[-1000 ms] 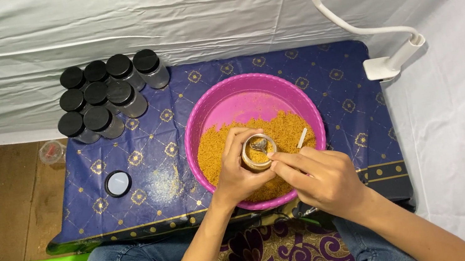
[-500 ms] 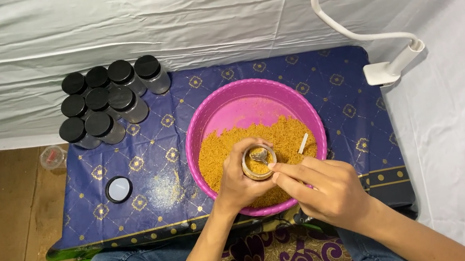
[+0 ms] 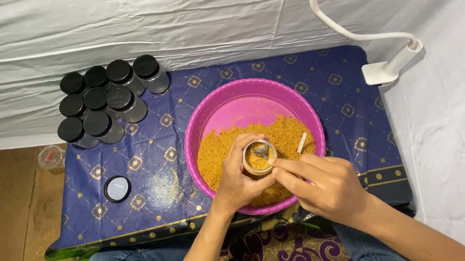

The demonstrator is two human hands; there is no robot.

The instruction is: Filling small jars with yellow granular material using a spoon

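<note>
My left hand grips a small clear jar held over a pink basin half full of orange-yellow granules. My right hand holds a metal spoon whose bowl sits in the jar's mouth. The jar looks nearly full of the granules. A small pale stick lies on the granules to the right of the jar.
Several empty jars with black lids stand at the table's back left. One loose lid lies on the blue patterned cloth, with spilled grains beside it. A white clamp arm grips the right edge. A small cup sits on the floor.
The spoon has come from the granules to the jar's mouth. Both hands have shifted slightly within the basin.
</note>
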